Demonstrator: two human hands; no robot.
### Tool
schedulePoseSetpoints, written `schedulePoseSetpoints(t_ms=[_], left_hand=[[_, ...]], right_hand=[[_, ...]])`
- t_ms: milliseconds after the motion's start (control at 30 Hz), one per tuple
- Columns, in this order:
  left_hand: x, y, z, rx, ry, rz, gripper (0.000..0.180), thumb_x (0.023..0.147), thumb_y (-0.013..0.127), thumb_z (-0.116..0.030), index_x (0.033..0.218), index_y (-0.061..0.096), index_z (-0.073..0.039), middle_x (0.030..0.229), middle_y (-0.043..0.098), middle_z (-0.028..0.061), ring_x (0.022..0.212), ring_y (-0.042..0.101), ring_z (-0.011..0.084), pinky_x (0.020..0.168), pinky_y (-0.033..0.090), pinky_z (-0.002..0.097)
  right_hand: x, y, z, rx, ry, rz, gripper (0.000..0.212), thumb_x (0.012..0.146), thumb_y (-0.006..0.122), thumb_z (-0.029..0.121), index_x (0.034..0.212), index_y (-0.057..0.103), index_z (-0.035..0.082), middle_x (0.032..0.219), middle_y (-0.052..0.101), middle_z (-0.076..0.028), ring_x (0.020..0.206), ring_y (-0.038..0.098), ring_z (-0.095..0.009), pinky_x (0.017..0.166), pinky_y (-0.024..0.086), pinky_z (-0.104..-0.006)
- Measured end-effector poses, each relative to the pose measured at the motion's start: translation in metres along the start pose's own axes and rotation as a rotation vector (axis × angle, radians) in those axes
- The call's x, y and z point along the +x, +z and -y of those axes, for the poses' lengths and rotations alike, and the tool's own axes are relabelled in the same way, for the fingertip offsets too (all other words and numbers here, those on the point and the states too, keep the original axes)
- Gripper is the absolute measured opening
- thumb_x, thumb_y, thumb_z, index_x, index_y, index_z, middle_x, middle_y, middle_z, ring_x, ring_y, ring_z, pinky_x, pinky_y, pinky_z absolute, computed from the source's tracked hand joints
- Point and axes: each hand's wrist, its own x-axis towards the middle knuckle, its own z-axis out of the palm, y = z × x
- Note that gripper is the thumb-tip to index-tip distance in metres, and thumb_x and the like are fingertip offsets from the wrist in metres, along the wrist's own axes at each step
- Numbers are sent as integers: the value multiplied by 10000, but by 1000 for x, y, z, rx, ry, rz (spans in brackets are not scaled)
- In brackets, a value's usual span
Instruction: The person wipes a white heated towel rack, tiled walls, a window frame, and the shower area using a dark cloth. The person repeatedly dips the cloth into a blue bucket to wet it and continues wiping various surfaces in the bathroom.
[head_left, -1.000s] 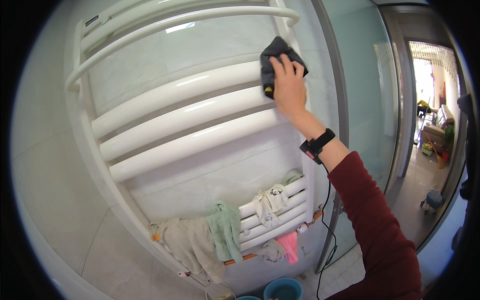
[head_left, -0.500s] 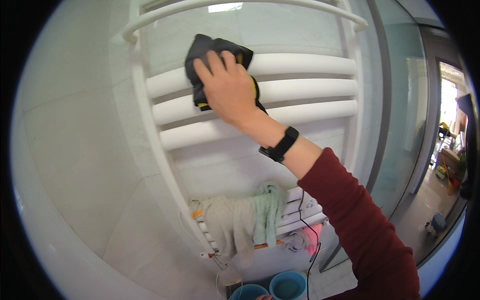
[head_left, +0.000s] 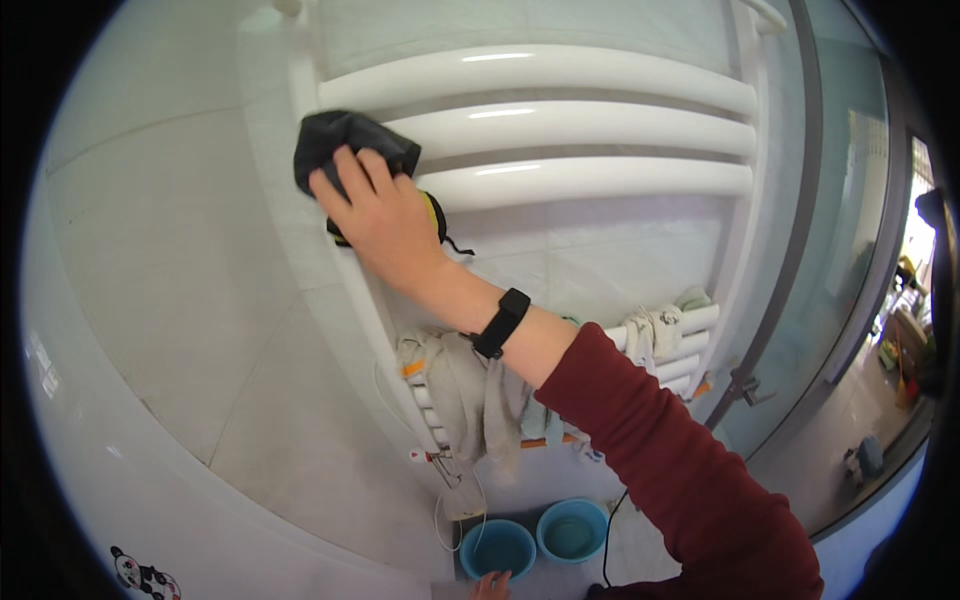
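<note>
My right hand is closed on a black cloth with yellow edging, pressing it against the left upright and the left ends of the bars of a white towel rack. A dark cord end hangs from the cloth's lower right. My right arm has a maroon sleeve and a black wristband and crosses in front of the rack's lower part. At the bottom edge, the fingers of my left hand show slightly apart beside a blue basin; the rest of that hand is out of frame.
Grey-beige towels hang on the lower bars, with a small white cloth farther right. A second blue basin stands on the floor. A black cord runs down beside it. A glass door bounds the right.
My right hand has moved left and down along the bars with the cloth, reaching the left upright. The view has shifted lower, and more of the basins and my left fingers shows.
</note>
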Motion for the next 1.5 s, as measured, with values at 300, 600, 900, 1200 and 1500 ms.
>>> schedulePoseSetpoints(t_ms=[300,600,900,1200,1500], left_hand=[[15,8,-36,113,127,76,413,940,545,-73,1346,540,2,1385,521,234,1247,518,427,1012,476,494],[29,18,-55,44,34,230,435,907,577,-104,1328,547,5,1339,543,232,1201,552,428,996,480,496],[55,19,-73,199,244,231,438,922,557,-128,1354,539,-64,1314,556,213,1120,594,419,952,504,509],[55,58,-15,32,341,354,469,917,577,-181,1358,530,-29,1312,545,227,1159,562,428,975,474,513],[59,48,-25,150,266,271,472,917,579,-183,1360,529,-26,1310,545,227,1166,555,427,976,468,514]], right_hand=[[-83,-110,-116,13,-140,242,337,758,653,154,1086,697,218,1298,607,-33,1087,585,-235,773,544,-317],[-106,-261,-300,-316,142,435,498,757,610,-68,1174,669,198,1287,602,-27,1170,548,-320,850,567,-401],[-137,-268,-314,-392,405,281,539,762,618,-65,1253,619,157,1334,547,-109,1201,500,-373,986,481,-439],[-104,-269,-263,-39,476,353,472,801,613,-81,1224,640,127,1285,574,-109,1130,548,-360,944,502,-437],[-29,-254,-295,-124,387,-17,462,871,576,-35,1291,633,150,1390,558,-64,1201,541,-312,973,489,-408]])
